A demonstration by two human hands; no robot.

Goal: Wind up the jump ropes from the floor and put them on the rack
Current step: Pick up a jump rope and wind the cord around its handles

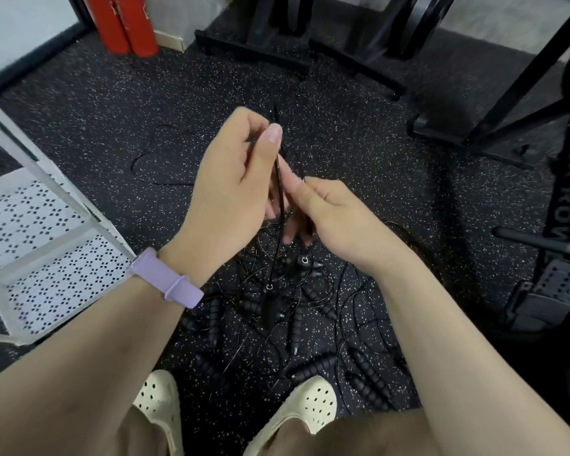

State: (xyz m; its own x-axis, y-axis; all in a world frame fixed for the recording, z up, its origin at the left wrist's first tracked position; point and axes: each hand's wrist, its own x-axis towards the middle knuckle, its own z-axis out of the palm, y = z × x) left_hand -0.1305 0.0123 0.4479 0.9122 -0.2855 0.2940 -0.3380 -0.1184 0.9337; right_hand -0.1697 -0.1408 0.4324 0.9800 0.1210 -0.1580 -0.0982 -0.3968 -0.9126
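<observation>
Right now your left hand point(234, 166) pinches a thin black cord point(279, 192) between thumb and curled fingers, holding it raised above the floor, and your right hand point(323, 212) curls round the same cord just beside it, lower and nearer you. The rest of the jump ropes point(293, 311) lie in a tangled heap on the speckled floor point(112, 126) between your hands and your shoes point(310, 406), with one loose loop point(165, 156) trailing off to the far left. Keep the left pinch firm as the anchor and let the right hand feed even coils, drawing slowly so the cord slides free of the heap rather than dragging other handles along. The white perforated rack point(46, 245) stands close on your left.
</observation>
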